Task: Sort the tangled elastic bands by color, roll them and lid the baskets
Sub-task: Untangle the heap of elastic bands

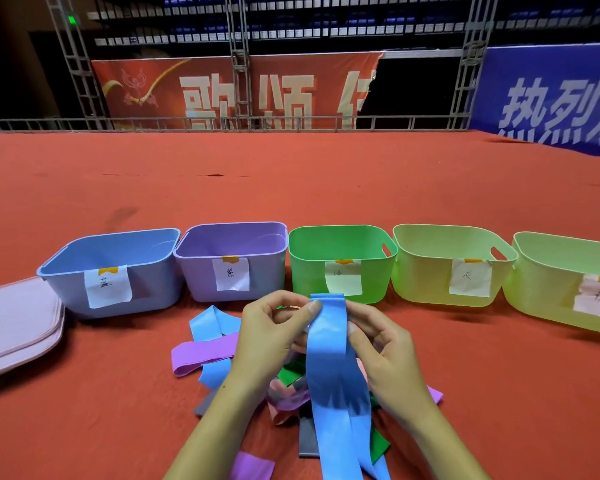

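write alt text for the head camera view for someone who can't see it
Two hands, the left hand and right hand, pinch the top of a long blue band above a tangled pile of bands on a red surface. Five open baskets line up behind: blue basket, purple, green and two yellow-green.

An indoor arena or sports hall: rows of blue seats [326, 15] rise in dim tiers, metal trusses [238, 60] stand before a red banner [194, 88] and blue banner [551, 98], and red carpet [291, 174] covers the stage.
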### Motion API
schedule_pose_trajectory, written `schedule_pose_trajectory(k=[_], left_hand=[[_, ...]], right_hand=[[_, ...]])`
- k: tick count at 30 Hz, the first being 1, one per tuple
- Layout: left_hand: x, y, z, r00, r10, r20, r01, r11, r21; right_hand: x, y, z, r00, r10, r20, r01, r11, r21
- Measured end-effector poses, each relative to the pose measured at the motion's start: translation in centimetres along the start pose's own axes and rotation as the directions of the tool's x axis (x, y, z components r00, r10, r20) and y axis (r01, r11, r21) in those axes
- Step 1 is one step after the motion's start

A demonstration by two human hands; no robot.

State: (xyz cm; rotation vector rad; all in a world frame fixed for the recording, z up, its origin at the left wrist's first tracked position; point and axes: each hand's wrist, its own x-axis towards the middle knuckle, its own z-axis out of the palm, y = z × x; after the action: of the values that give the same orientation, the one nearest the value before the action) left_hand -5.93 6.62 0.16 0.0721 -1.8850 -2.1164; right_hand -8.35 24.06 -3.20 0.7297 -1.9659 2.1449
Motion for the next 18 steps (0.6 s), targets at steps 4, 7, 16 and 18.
schedule_pose_trajectory(k=[4,7,16,18], left_hand=[[0.2,-0.2,-0.2,1.0,0.009,-0.006,-0.009,1.0,0.006],[0.1,-0.2,-0.1,1.0,0.013,0.001,-0.013,1.0,-0.001],[0.2,-0.9,-0.1,0.991,0.128,-0.037,-0.121,0.98,0.16],[0.2,-1.1,0.0,0.983,0.176,-0.057,-0.157,0.956,0.247]], right_hand=[[0.0,0.0,0.0,1.0,0.015,-0.012,-0.014,1.0,0.016],[0.0,0.0,-0.1,1.0,0.012,-0.023,-0.012,1.0,0.005],[-0.2,-0.5,0.4,0.997,0.057,-0.044,-0.054,0.997,0.06],[-0.3,-0.5,0.4,0.998,0.057,-0.041,-0.054,0.996,0.072]])
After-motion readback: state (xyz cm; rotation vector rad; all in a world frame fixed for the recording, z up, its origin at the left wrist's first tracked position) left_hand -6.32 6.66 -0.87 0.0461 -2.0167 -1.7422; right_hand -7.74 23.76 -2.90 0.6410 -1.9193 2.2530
